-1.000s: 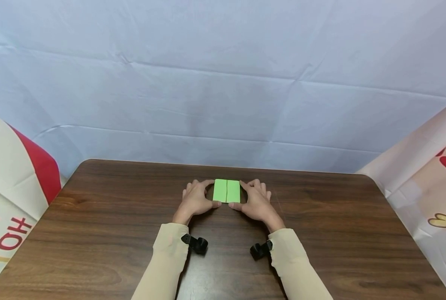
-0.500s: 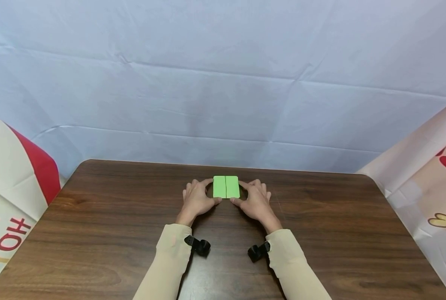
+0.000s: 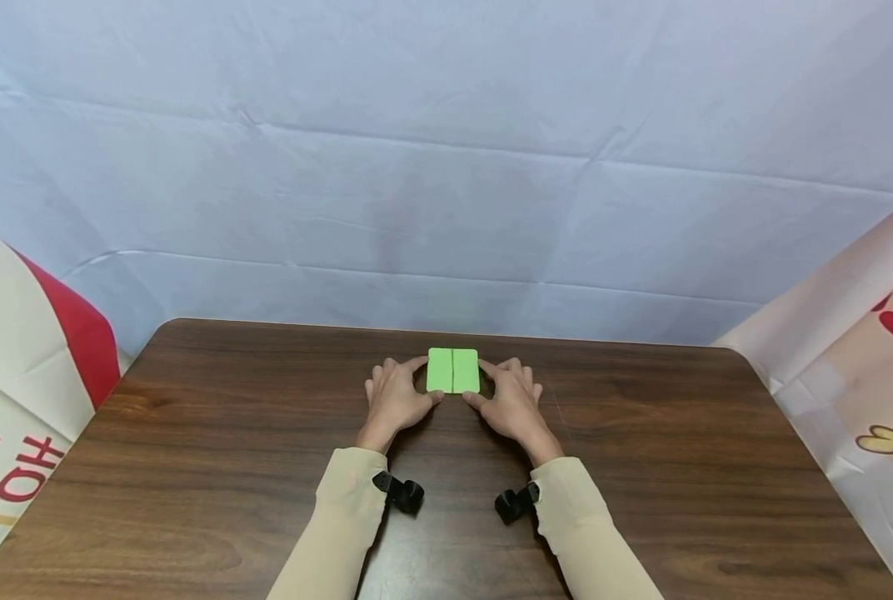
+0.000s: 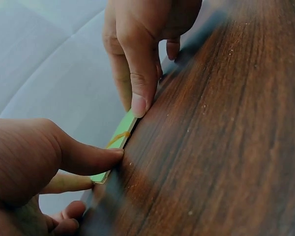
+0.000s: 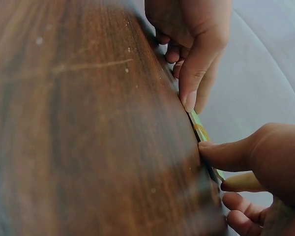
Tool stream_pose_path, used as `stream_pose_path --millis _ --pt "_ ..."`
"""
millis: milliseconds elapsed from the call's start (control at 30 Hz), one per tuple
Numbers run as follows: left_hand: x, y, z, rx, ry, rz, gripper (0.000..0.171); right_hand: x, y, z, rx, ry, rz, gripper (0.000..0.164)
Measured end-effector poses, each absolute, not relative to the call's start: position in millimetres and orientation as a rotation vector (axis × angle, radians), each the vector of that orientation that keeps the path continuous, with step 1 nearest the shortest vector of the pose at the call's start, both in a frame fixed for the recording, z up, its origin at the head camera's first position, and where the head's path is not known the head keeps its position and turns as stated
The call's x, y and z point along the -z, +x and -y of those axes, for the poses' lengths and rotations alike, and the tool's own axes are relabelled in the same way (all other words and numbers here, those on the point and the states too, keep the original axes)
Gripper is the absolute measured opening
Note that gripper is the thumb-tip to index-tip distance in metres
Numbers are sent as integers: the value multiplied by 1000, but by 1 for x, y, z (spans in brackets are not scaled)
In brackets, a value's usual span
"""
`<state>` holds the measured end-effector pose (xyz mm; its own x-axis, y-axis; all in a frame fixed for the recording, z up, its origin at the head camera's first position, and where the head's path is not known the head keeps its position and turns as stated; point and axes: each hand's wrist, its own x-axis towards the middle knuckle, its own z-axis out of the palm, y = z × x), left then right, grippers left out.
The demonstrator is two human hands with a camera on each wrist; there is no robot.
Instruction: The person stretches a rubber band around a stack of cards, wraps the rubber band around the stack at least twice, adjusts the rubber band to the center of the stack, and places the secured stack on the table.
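Note:
A thin, bright green square (image 3: 465, 372) with rounded corners lies near the table's far edge, a yellow rubber band (image 4: 119, 138) running down its middle. My left hand (image 3: 394, 397) grips its left side, index finger at the far corner and thumb on the near edge. On the other side my right hand (image 3: 516, 400) mirrors this grip. Both thumbs press the near edge, one on each side of the band, as the right wrist view shows with the right thumb (image 5: 221, 153). The square's underside is hidden.
The brown wood-grain table (image 3: 229, 467) has rounded far corners. Behind it hangs a pale blue cloth (image 3: 416, 167). Printed banners stand at the left (image 3: 19, 358) and right (image 3: 859, 400). A small black wrist camera (image 3: 405, 495) sits on each cuff.
The green square has shifted slightly away from me, towards the table's far edge. Both thumbs have moved forward with it, and the cuffs have drawn slightly closer together.

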<state>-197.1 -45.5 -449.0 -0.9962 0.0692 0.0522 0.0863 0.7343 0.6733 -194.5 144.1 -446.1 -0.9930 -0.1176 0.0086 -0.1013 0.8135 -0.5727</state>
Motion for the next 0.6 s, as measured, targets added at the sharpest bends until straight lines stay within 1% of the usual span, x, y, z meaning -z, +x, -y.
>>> stream_pose_path --millis 333,600 --pt "447 -196 44 1107 -123 2919 60 446 -195 -143 923 -170 -2967 62" --pt "447 -196 45 1093 -142 2931 60 447 -196 -144 929 -164 -2954 64"
